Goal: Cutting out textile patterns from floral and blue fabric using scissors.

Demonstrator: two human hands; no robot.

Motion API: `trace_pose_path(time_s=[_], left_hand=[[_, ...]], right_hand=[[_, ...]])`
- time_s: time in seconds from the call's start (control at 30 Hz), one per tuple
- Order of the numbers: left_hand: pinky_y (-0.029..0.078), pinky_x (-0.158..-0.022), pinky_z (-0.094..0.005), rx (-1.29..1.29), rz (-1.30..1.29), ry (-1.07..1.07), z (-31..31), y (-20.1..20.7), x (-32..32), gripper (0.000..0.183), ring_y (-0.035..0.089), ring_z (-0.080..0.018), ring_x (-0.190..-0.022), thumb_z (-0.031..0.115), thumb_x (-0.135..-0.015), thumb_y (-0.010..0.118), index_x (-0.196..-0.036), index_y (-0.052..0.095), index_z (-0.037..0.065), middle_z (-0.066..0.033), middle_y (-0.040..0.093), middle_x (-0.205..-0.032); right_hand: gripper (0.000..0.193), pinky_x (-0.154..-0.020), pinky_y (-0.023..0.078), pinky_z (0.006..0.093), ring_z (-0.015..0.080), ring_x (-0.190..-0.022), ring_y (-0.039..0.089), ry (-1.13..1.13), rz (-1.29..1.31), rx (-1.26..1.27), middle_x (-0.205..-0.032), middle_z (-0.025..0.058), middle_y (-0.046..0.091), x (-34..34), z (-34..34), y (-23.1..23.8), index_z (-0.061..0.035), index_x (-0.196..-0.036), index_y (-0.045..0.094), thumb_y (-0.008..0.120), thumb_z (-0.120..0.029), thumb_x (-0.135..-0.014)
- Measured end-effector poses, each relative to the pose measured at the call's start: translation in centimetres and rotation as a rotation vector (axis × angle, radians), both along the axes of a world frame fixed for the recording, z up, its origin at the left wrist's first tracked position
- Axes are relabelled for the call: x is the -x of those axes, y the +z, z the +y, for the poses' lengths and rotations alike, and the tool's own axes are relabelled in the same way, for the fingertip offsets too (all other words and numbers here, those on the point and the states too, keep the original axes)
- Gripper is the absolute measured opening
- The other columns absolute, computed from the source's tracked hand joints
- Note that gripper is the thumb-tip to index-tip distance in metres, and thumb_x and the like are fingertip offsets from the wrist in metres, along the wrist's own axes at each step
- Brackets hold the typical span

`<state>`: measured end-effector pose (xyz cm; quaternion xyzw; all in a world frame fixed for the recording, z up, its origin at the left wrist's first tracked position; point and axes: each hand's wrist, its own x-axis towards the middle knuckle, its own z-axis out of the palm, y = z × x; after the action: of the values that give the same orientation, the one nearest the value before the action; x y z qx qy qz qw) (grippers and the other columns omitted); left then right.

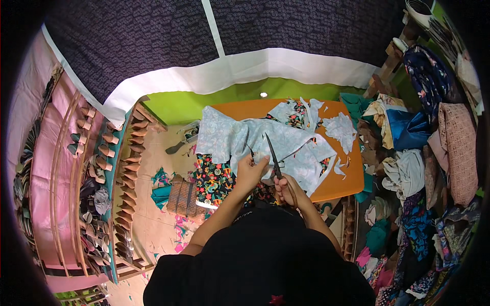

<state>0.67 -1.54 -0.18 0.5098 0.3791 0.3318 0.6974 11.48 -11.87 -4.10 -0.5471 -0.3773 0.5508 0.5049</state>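
My right hand [286, 187] is wrapped around the handles of large dark scissors [273, 155]. The blades point away from me and look nearly closed. Just left of them, my left hand [250, 172] is closed, thumb and fingers pinched on a small bit of pale fabric; its exact outline is hard to make out. Beneath both hands a large fabric piece [224, 133] is spread, its pale blue-white side up. Its dark, colourful floral side [214, 176] shows where it hangs over the near left table edge.
Under the fabric stands an orange table [339, 178]. Cut scraps [341, 131] lie on its far right. Piled cloth [403, 173] crowds the right side. Racks with wooden shoe forms [127, 191] stand at the left. A dark patterned cloth [153, 56] hangs beyond the table. Scraps litter the floor.
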Motion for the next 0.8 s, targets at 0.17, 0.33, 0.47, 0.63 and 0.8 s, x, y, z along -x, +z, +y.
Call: trace_pose_path(time_s=[0.17,0.33,0.47,0.63,0.8], left_hand=[[0.032,-0.042,-0.0179,-0.022,0.046,0.001,0.1,0.0,0.0,0.017,0.044,-0.0034,-0.047,0.016,-0.076,0.06,-0.07,0.056,0.001,0.0014,0.052,-0.058],[0.032,-0.042,-0.0179,-0.009,0.044,0.014,0.0,0.2,0.0,0.017,0.045,-0.0037,-0.048,0.016,-0.076,0.06,-0.07,0.056,0.001,0.0008,0.052,-0.059],[0.034,-0.042,-0.0176,0.008,0.007,-0.005,0.1,-0.3,0.0,0.016,0.046,-0.0041,-0.049,0.015,-0.076,0.06,-0.072,0.055,0.0,0.0005,0.053,-0.059],[0.035,-0.043,-0.0174,0.005,0.023,-0.022,0.2,-0.2,0.3,0.014,0.047,-0.0044,-0.05,0.013,-0.077,0.059,-0.074,0.056,0.0,-0.0001,0.054,-0.061],[0.036,-0.044,-0.0176,-0.056,0.03,-0.039,0.2,0.9,0.4,0.013,0.048,-0.0046,-0.05,0.013,-0.077,0.058,-0.076,0.056,0.0,-0.0003,0.055,-0.062]], right_hand=[[0.064,-0.04,0.026,0.0172,0.0043,-0.045,0.031,-0.002,-0.048,0.021,-0.056,-0.0054,0.032,-0.1,0.0,-0.5,-0.0095,-0.076,0.037,0.044,-0.072,-0.062],[0.068,-0.04,0.028,0.0178,0.005,-0.044,0.032,0.014,-0.051,-0.025,-0.056,-0.005,0.032,0.0,0.0,1.4,-0.0092,-0.075,0.037,0.042,-0.075,-0.058],[0.071,-0.04,0.029,0.0175,0.0039,-0.047,0.032,0.012,-0.136,0.078,-0.057,-0.0057,0.033,-0.2,0.1,1.0,-0.0091,-0.075,0.037,0.04,-0.077,-0.056],[0.074,-0.041,0.03,0.0173,0.0034,-0.05,0.034,0.064,-0.119,0.02,-0.058,-0.0059,0.034,-0.7,-0.2,1.7,-0.0086,-0.077,0.038,0.04,-0.078,-0.054],[0.075,-0.042,0.029,0.0166,0.0033,-0.051,0.034,0.057,-0.08,0.061,-0.059,-0.0059,0.035,-0.7,-0.3,1.6,-0.0083,-0.079,0.038,0.041,-0.079,-0.052]])
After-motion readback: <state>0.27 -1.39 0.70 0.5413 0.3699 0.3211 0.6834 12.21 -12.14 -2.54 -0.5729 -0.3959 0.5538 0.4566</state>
